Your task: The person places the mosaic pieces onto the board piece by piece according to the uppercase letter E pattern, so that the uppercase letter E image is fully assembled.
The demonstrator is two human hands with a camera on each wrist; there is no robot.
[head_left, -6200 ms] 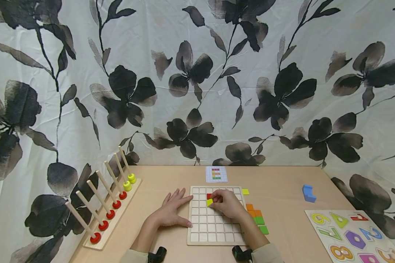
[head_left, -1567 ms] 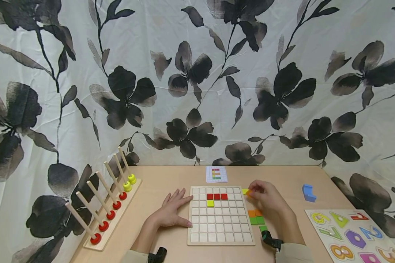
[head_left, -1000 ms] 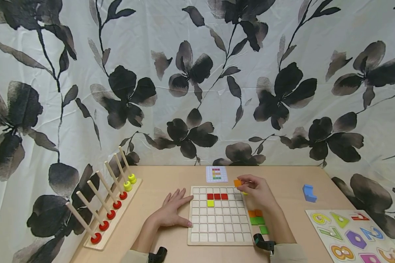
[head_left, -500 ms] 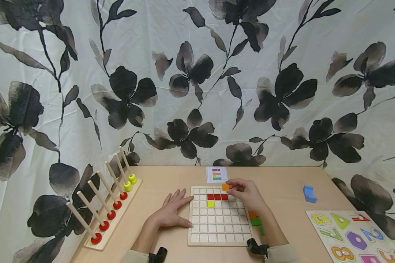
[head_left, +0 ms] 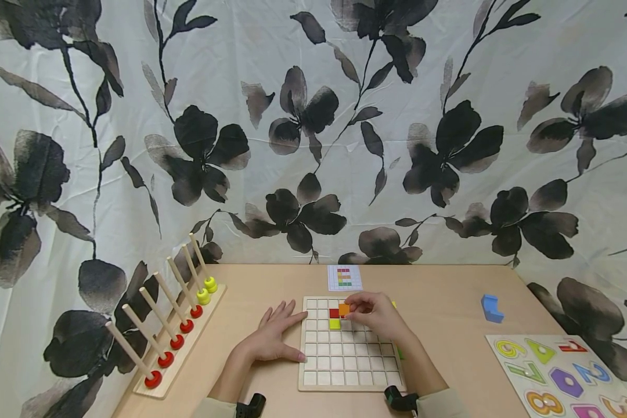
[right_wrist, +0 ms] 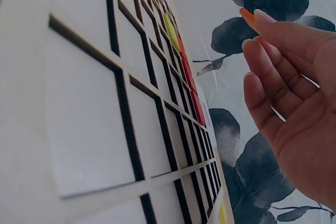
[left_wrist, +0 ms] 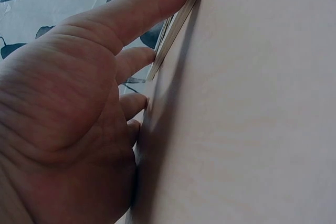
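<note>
My right hand [head_left: 378, 316] pinches an orange square tile [head_left: 343, 309] between thumb and fingers, over the upper part of the wooden grid board [head_left: 339, 363]. In the right wrist view the orange tile [right_wrist: 247, 15] is held clear of the board. Red tiles [right_wrist: 188, 72] lie in a row on the grid; in the head view the held tile and hand partly cover them. Below the leftmost red tile [head_left: 334, 313] sits a yellow tile [head_left: 334, 324]. With fingers spread, my left hand [head_left: 273, 337] rests at the board's left edge, thumb and a fingertip touching it.
Behind the board lies a pattern card [head_left: 343, 277] with coloured squares. Right of the board, loose tiles are mostly hidden by my right arm. A peg stand [head_left: 188, 342] with rings is at left; a blue block [head_left: 491, 308] and a number puzzle board [head_left: 564, 371] are at right.
My right hand let go of the yellow tile on the grid, took an orange tile from the board's right side, and carried it left over the red row. The left hand stayed still.
</note>
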